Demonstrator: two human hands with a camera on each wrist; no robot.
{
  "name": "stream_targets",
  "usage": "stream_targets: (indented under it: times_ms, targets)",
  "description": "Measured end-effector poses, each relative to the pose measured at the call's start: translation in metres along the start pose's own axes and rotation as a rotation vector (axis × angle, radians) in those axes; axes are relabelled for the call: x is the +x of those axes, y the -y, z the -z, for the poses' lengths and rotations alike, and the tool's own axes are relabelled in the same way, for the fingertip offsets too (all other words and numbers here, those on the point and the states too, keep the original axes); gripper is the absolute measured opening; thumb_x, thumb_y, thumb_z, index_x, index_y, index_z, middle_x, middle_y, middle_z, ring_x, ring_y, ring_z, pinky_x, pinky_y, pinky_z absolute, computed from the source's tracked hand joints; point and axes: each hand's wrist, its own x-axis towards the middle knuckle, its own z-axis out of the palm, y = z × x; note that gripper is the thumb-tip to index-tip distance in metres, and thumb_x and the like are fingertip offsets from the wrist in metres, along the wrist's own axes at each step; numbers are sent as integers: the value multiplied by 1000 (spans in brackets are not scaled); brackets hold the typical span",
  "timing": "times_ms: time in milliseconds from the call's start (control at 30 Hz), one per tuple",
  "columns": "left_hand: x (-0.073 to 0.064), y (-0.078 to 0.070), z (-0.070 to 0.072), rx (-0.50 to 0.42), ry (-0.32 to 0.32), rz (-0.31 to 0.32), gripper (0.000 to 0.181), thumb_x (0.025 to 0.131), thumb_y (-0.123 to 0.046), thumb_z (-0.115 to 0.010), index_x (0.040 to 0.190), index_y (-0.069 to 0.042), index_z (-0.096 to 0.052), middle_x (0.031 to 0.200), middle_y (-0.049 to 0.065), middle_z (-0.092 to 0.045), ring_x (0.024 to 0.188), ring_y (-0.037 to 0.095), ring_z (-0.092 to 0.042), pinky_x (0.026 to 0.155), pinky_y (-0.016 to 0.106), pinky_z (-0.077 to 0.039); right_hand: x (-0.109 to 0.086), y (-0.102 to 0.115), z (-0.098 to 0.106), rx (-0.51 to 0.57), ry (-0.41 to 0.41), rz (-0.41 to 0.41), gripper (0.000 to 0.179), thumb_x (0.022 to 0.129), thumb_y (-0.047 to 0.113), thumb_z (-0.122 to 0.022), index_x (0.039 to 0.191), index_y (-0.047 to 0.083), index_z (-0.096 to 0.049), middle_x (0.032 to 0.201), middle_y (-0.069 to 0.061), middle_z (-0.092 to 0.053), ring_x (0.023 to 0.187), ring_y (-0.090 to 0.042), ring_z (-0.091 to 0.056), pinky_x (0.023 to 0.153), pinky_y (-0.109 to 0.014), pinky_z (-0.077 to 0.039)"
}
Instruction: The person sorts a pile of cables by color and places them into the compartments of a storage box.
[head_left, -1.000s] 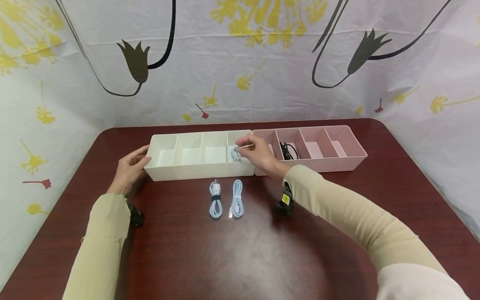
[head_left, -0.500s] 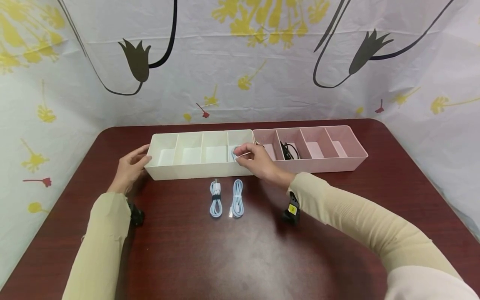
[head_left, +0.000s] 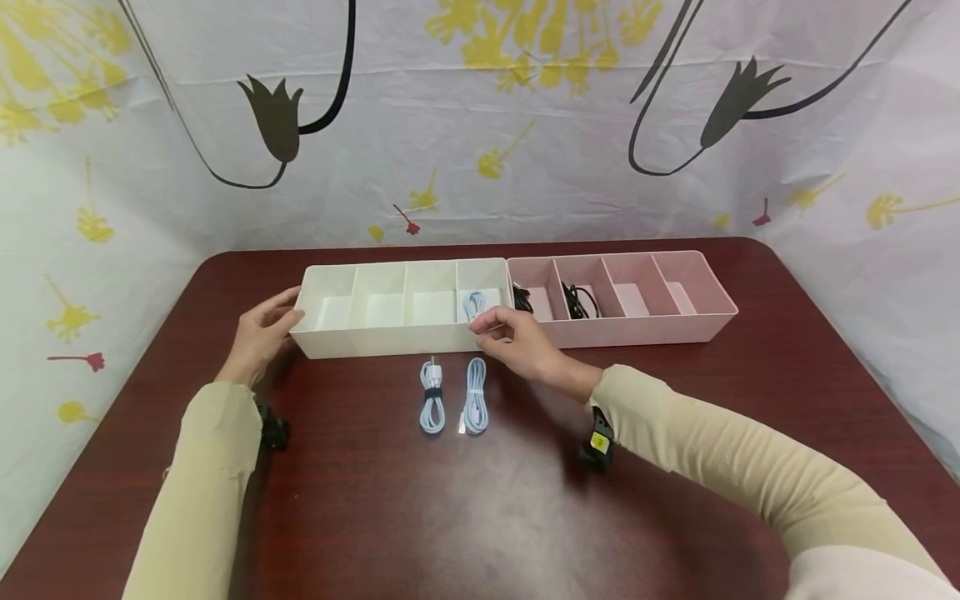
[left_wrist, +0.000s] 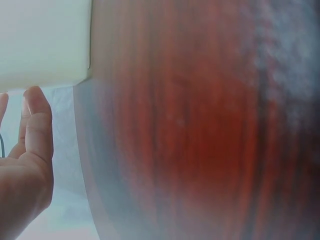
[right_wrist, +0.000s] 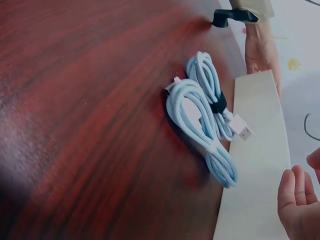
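A white divided box (head_left: 390,340) stands on the table. My left hand (head_left: 262,333) touches its left end with the fingertips; in the left wrist view that hand (left_wrist: 32,150) lies against the box's end with fairly straight fingers. In the rightmost white compartment is a coiled light-blue cable (head_left: 474,305). My right hand (head_left: 521,343) is at the front rim by that compartment, fingers loosely bent, nothing held. Two more coiled light-blue cables lie in front of the box: one with a black strap (head_left: 432,398), one with a white tie (head_left: 476,397).
A pink divided box (head_left: 637,332) adjoins the white one on the right. Black cables lie in its two left compartments, one coil (head_left: 577,302) plainly visible. The dark red table (head_left: 375,517) meets a patterned cloth (head_left: 480,200) behind.
My right hand has let go of the light-blue cable in the rightmost white compartment and drawn back toward the front rim. The left hand has stayed in place.
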Motion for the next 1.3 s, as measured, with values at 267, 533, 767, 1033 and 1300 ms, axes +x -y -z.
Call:
stream_targets:
  times_ms: [267, 533, 767, 1033, 1300]
  targets:
    - [0, -1, 0, 3, -3, 13, 52, 90, -34, -49, 138, -19, -34, 129, 18, -38, 104, 22, -45, 72, 20, -45, -6, -3, -7, 20, 39, 1, 16, 81, -7, -54, 96, -13, -56, 97, -27, -56, 82, -27, -57, 73, -28, -46]
    - [0, 0, 0, 7, -1, 27, 53, 89, -37, -49, 138, -21, -34, 130, 16, -37, 104, 20, -45, 76, 23, -44, -11, -7, -8, 14, 58, -4, 19, 79, -10, -54, 97, -14, -55, 97, -28, -56, 84, -30, -57, 77, -32, -46]
    - [0, -1, 0, 1, -4, 25, 53, 89, -36, -49, 137, -22, -35, 129, 16, -38, 102, 18, -46, 74, 22, -44, -16, -13, -9, 22, 78, -60, 19, 80, -8, -55, 99, -14, -54, 98, -26, -56, 86, -31, -58, 71, -27, -47]
    - [0, -1, 0, -10, -2, 19, 52, 89, -35, -50, 137, -22, -36, 129, 16, -38, 100, 17, -46, 73, 21, -45, -20, -17, -9, 43, 78, -85, 20, 80, -9, -54, 99, -14, -53, 93, -25, -57, 80, -33, -59, 64, -35, -49]
    - [1, 0, 0, -10, -2, 27, 52, 88, -37, -50, 137, -23, -36, 130, 17, -38, 101, 17, -46, 72, 19, -44, -24, -21, -9, 49, 75, -141, 21, 80, -9, -54, 101, -12, -53, 95, -23, -57, 82, -31, -60, 65, -36, -50]
